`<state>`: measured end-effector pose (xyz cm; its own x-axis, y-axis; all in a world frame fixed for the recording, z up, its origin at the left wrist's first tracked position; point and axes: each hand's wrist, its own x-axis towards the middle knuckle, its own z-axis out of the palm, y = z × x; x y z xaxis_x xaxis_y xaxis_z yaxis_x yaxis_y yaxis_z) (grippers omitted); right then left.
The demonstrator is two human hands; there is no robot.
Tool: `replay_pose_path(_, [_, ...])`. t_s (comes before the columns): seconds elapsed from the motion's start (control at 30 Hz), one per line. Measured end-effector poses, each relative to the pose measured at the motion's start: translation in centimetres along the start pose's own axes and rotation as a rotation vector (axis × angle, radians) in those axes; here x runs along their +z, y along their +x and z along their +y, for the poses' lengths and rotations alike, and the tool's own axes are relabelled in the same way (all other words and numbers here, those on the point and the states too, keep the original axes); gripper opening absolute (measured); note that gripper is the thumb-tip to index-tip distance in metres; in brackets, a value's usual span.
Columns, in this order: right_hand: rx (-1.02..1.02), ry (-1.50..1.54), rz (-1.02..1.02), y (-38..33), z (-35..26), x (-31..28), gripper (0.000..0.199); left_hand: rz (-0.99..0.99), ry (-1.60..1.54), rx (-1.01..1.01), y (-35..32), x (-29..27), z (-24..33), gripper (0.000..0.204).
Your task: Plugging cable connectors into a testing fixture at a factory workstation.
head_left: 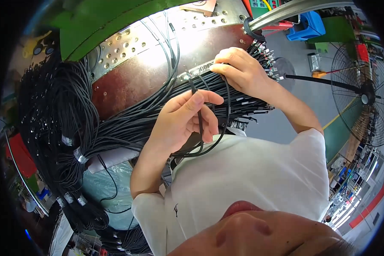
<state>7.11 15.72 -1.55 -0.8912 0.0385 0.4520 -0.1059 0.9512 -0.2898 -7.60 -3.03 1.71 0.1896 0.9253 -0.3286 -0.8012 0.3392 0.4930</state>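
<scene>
Nearest the camera, the person's white shirt [251, 179] fills the lower middle, with both bare forearms rising from it toward the work.

The left hand [185, 121] sits nearer than the other, just above the chest. Its grip is pressed together: thumb and fingers pinch a thin black cable [200, 121] that runs nearly upright through the hand. Below the hand the same cable swings out in a loose loop [215, 143] to the right and climbs toward the farther hand.

The right hand [239, 68] is farther and to the right, fingers curled down and closed on the cable's upper end where it meets a small metal fitting [196, 73] on the bench [136, 81], a worn reddish-brown plate with a perforated metal strip along its far edge. So the cable's long axis runs near to far, from the left hand's pinch up to the right hand's fingertips, and the left hand is the nearer of the two on it.

Under both hands a thick bundle of black cables [128, 123] crosses the bench, its metal-tipped ends [264, 55] fanning out beyond the right hand. To the far left hang more taped bundles [68, 141]. Far right, a floor fan [362, 98] stands on grey floor.
</scene>
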Motion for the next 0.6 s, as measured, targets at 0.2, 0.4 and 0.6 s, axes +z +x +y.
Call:
replay_pose_path(0.2, [-0.142, -0.139, -0.037, -0.3, 0.6, -0.6, 0.022, 0.013, -0.107, -0.036, 0.8, 0.0, -0.5, 0.041])
replay_pose_path(0.4, [-0.126, -0.139, 0.086, 0.5, 1.1, -0.7, 0.015, -0.01, -0.083, -0.046, 1.0, 0.5, -0.5, 0.041])
replay_pose_path(0.6, [0.322, 0.271, 0.038, 0.1, 0.7, 2.0, 0.014, -0.018, -0.125, -0.047, 1.7, 0.0, -0.9, 0.038])
